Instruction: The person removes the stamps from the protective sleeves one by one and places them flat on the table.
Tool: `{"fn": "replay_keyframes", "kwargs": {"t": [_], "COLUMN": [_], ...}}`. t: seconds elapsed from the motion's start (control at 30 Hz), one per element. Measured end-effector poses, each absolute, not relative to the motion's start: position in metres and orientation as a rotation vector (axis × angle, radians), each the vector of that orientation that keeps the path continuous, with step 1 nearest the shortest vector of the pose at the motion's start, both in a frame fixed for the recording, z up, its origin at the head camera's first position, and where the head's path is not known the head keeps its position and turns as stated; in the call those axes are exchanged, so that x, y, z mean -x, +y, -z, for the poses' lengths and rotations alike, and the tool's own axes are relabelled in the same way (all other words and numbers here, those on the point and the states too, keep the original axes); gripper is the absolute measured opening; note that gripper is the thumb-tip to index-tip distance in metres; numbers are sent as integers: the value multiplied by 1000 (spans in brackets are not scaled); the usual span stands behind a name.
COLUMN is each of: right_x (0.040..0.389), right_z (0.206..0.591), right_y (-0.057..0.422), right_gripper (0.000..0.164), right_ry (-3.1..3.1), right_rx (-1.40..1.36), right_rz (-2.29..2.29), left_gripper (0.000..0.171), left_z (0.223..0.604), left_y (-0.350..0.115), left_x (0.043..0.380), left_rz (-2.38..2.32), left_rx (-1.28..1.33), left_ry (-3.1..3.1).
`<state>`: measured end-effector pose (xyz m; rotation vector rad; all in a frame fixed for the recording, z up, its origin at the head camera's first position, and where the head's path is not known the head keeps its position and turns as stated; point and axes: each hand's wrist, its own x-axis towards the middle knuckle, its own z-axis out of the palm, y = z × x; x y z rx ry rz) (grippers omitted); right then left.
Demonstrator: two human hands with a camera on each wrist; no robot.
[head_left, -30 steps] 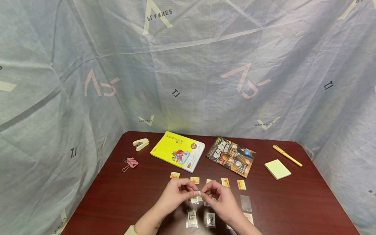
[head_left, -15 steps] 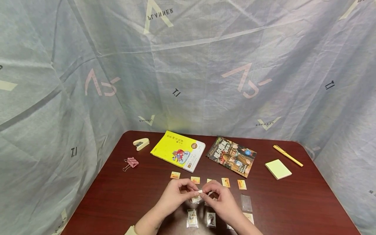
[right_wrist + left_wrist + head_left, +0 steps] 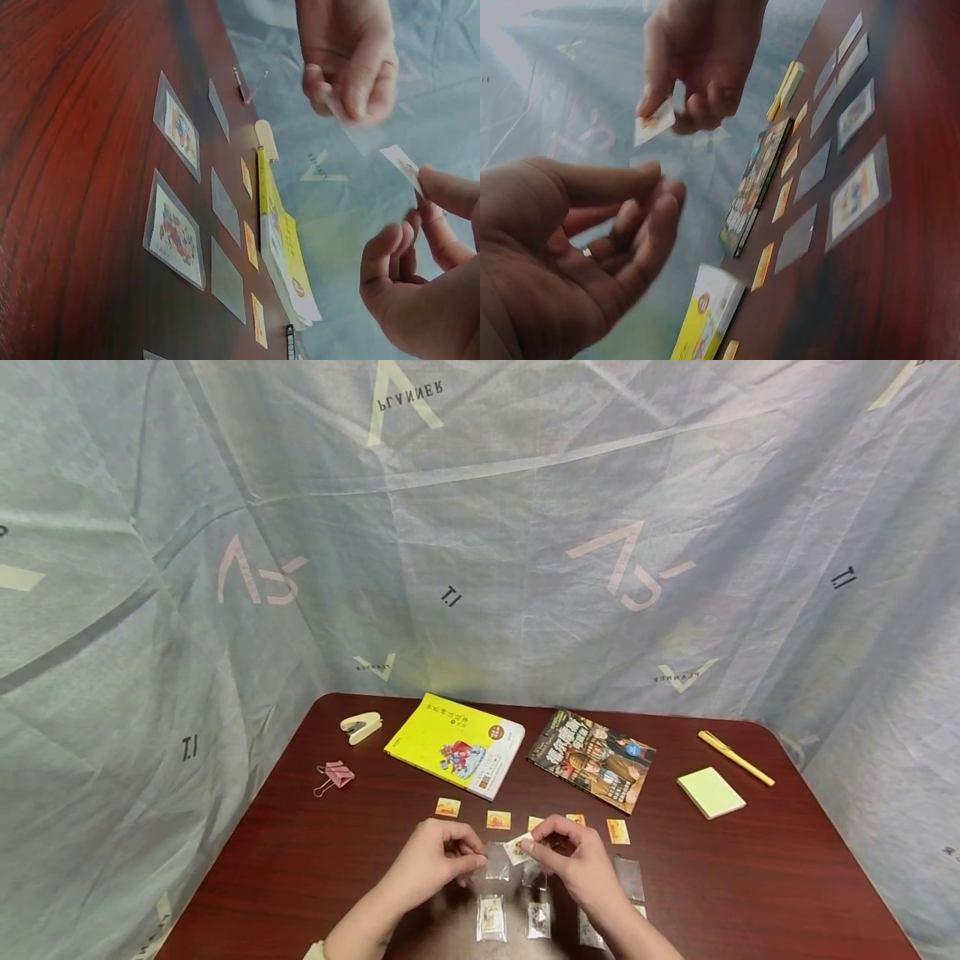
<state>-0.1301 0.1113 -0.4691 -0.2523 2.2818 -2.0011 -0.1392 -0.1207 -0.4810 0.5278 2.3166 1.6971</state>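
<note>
right hand (image 3: pixel 576 862) pinches stamp (image 3: pixel 514 850); curtain (image 3: pixel 495 535) reads "planner" and "t.i".

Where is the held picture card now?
In the head view, the picture card is low, near the middle, pinched by the right hand; the right wrist view shows the left hand with a clear sleeve close by.

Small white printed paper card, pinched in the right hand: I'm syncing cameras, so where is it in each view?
Head: card low, just right of centre, in the right hand.
Left wrist: card in the upper half, left of centre.
Right wrist: card right of centre, just above mid-height.
Shared landmark: flat yellow-and-white book, in all three views.
</note>
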Motion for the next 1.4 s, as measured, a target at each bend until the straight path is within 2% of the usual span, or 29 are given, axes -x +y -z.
{"fn": "replay_keyframes", "kwargs": {"t": [0.17,0.27,0.53,0.73,0.97,1.4], "right_x": [141,143,143,138,129,124], "right_z": [491,496,504,512,517,525], "right_y": [111,105,73,44,22,1], "right_gripper": [21,22,19,17,25,26], "right_ry": [2235,2175,2185,2399,2590,2927], "right_rx": [153,182,297,389,488,571], "right_rz": [1964,1911,1688,1440,1162,703], "left_gripper": [13,15,12,19,29,23], "left_z": [476,478,499,506,509,508], "left_y": [-141,-156,-189,-193,-192,-190], "left_x": [135,133,119,100,84,81], "left_rz": [-1596,-1452,-1304,-1118,-953,-718], "left_rx": [-361,-260,-284,-205,-165,-155], "left_ry": [2441,2537,2498,2553,2594,2672]}}
